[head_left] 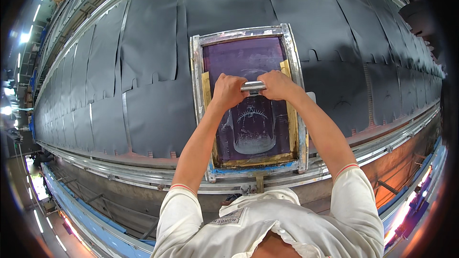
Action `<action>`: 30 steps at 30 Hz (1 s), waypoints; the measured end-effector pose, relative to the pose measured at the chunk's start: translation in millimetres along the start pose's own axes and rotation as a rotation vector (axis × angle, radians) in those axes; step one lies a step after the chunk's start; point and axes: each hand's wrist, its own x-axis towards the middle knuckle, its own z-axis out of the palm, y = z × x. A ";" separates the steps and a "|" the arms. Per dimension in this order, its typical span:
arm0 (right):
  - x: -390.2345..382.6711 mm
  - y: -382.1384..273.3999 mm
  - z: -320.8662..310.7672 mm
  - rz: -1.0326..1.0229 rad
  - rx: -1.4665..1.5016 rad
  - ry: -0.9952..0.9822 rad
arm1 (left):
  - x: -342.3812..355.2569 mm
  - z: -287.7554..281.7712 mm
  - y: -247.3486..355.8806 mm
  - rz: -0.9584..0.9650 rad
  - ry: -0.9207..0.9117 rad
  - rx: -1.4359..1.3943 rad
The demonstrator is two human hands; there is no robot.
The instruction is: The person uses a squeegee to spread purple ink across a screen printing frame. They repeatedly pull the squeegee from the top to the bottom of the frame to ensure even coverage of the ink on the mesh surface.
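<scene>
A screen printing frame (293,62) with metal sides lies on the long table in front of me. Its mesh (239,57) is dark purple, with a pale curved design and whitish smears on the nearer half. Both my hands grip a squeegee (253,86) by its metal bar, over the middle of the mesh. My left hand (228,91) is closed round its left end and my right hand (277,86) round its right end. The squeegee's lower edge is mostly hidden. Yellowish tape (291,114) runs along the frame's inner sides.
Dark grey sheets (148,43) with small tabs lie in rows along the table on both sides of the frame. A metal rail (138,174) follows the table's near edge, and a clamp-like bracket (259,182) sits at the frame's near end. Another blue-edged table (91,215) stands behind me.
</scene>
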 end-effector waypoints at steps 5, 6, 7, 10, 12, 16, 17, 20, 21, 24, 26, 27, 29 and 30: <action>-27.9 -0.5 25.6 -0.058 -0.090 0.063 | -26.0 17.8 14.7 0.033 0.024 0.005; -42.3 -5.9 35.8 -0.069 -0.120 0.065 | -43.3 22.2 23.5 0.054 0.052 0.011; -57.2 -10.3 49.5 -0.077 -0.137 0.027 | -62.6 25.6 33.7 0.064 0.071 0.008; -106.4 -31.6 85.9 -0.082 -0.178 -0.116 | -126.7 43.3 55.3 0.065 0.027 0.033; -124.4 -38.7 83.4 -0.120 0.035 0.002 | -139.3 43.8 59.0 0.064 0.015 -0.018; -113.5 4.5 58.1 0.025 0.366 0.556 | -100.6 27.2 37.8 0.048 0.069 -0.015; -106.2 30.0 55.5 0.158 0.235 0.759 | -85.2 24.4 28.1 0.043 0.095 -0.001; -93.5 70.3 62.2 0.509 0.271 0.888 | -45.2 11.0 4.5 0.023 0.146 0.071; -90.5 79.0 66.0 0.621 0.356 0.851 | -31.6 5.5 -1.5 -0.001 0.087 0.065; -79.5 94.9 75.4 0.465 0.404 0.873 | -9.6 -5.7 -6.6 -0.007 0.084 -0.046; -77.3 104.4 69.5 0.453 0.420 0.905 | -19.1 5.9 0.0 0.042 0.189 -0.051; -81.7 106.8 66.4 0.455 0.435 0.898 | -38.9 25.2 4.8 0.077 0.231 -0.034; -94.8 97.3 53.5 0.457 0.445 0.888 | -91.8 51.7 31.6 0.095 0.255 -0.013; -100.7 89.2 46.6 0.468 0.432 0.891 | -124.2 56.7 51.8 0.076 0.238 -0.002</action>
